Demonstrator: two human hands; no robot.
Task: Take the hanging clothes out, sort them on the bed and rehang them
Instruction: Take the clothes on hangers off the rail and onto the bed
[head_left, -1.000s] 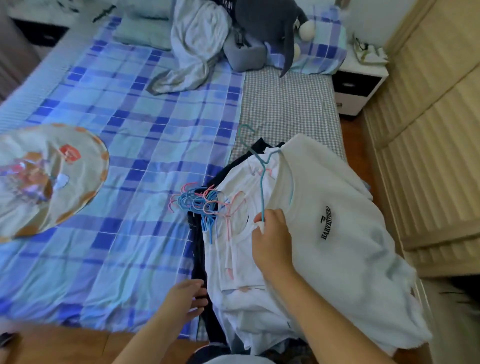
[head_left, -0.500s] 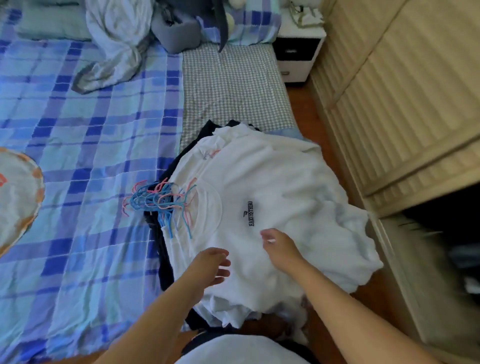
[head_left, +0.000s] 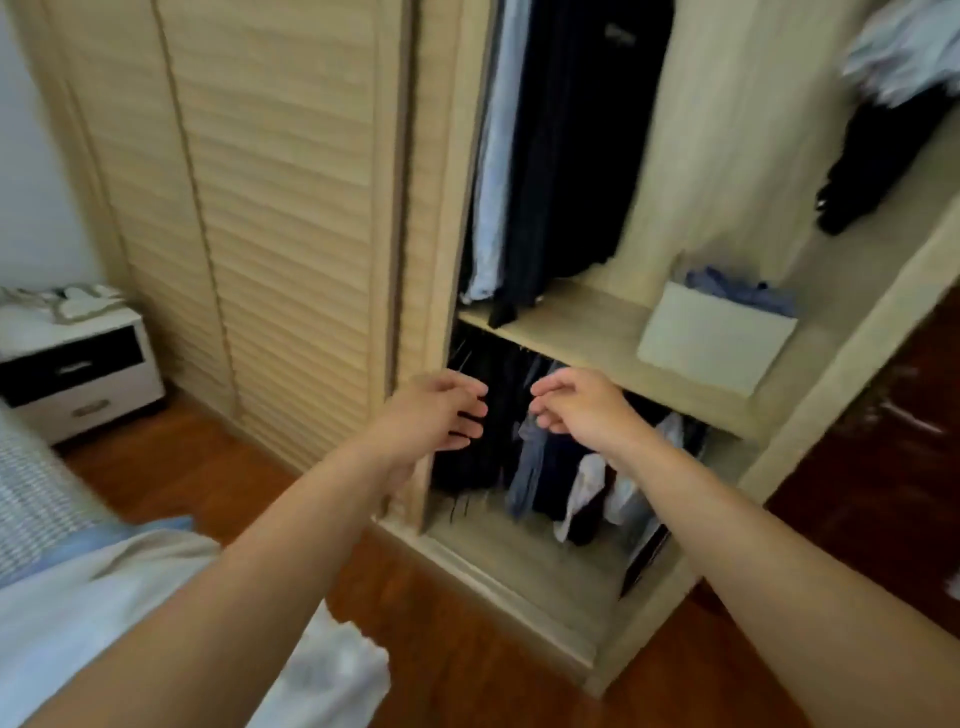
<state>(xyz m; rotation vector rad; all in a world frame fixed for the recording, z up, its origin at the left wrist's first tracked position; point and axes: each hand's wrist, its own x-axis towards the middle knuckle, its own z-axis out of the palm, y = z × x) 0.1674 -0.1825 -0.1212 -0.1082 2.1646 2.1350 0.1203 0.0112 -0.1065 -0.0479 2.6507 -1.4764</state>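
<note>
White garments (head_left: 332, 670) lie on the bed edge (head_left: 36, 499), nearest. Left hand (head_left: 436, 410) and right hand (head_left: 576, 405): fingers loosely curled, empty, before the wardrobe's lower compartment. Hanging clothes (head_left: 545, 467) there, long axes vertical; more above (head_left: 550, 156). No legible writing.

We count two hands: the left hand (head_left: 439, 410) and right hand (head_left: 574, 408), both at mid-frame. One wardrobe (head_left: 571, 332), with one louvred door (head_left: 270, 208) at upper left and one shelf (head_left: 592, 338) dividing two hanging compartments. Upper garments (head_left: 545, 156): at least three, one pale, two dark. Lower garments (head_left: 550, 467): too blurred and crowded for us to count. One white box (head_left: 711, 338), on the shelf. One nightstand (head_left: 78, 364), at left, with two drawers. One bed (head_left: 36, 493), lower left.
</note>
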